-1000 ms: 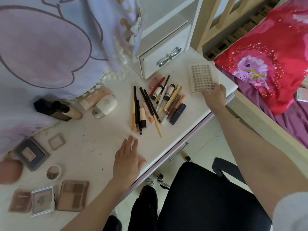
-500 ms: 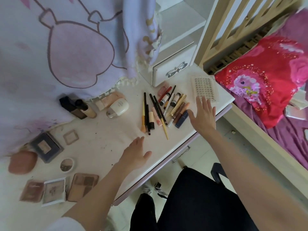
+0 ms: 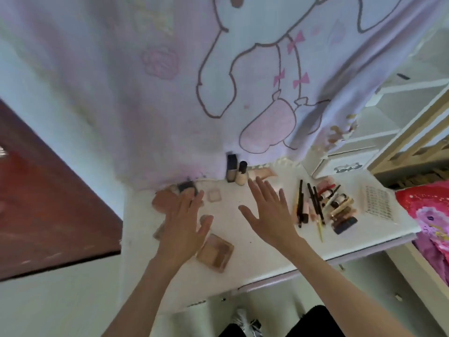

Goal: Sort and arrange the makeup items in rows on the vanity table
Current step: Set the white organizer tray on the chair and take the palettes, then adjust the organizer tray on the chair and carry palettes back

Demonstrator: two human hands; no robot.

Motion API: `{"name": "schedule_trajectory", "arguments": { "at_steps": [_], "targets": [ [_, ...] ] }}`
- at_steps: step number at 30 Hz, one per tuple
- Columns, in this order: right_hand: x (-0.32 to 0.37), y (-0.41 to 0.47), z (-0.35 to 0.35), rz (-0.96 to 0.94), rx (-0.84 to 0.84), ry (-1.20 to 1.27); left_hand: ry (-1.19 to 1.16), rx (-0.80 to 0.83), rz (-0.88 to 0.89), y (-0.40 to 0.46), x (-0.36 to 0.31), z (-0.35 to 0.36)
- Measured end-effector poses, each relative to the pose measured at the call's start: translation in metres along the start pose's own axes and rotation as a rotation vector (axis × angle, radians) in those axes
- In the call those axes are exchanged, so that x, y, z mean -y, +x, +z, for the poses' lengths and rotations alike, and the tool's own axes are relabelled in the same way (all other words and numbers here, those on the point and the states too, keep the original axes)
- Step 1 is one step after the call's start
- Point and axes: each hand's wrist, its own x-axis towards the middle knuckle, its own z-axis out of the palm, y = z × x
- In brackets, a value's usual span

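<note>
My left hand hovers flat with straight fingers over the compacts at the left of the white vanity table, hiding some of them. A tan eyeshadow palette lies just right of its thumb, and a small square compact sits beyond its fingertips. My right hand is spread open over the table's middle and holds nothing. To its right lies a row of pencils, brushes and lipstick tubes. Two foundation bottles stand at the back, past my right fingertips.
A sheet of stick-on gems lies at the table's right end. A cartoon-print cloth hangs behind the table. White drawers stand at the back right, a red pillow beyond the right edge, a dark red door at left.
The view has swung left and up. Both hands have moved left: the right from the gem sheet to mid-table, the left over the compacts.
</note>
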Motion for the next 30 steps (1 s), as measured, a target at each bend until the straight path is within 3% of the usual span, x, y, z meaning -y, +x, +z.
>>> {"name": "schedule_trajectory", "arguments": {
  "at_steps": [8,11,20,30],
  "targets": [
    [0.225,-0.023,0.053,-0.448,0.113,0.059,0.084,-0.308,-0.357,-0.173,0.146,-0.108],
    [0.303,-0.049,0.079,-0.626,0.221,0.098,0.108,-0.33,-0.556,-0.248,0.179,-0.132],
    [0.512,-0.15,0.144,-1.196,0.474,0.123,0.111,-0.559,-1.154,-0.446,0.226,-0.157],
    [0.686,-0.259,0.216,-1.691,0.67,0.013,0.057,-0.859,-1.658,-0.582,0.274,-0.174]
  ]
}}
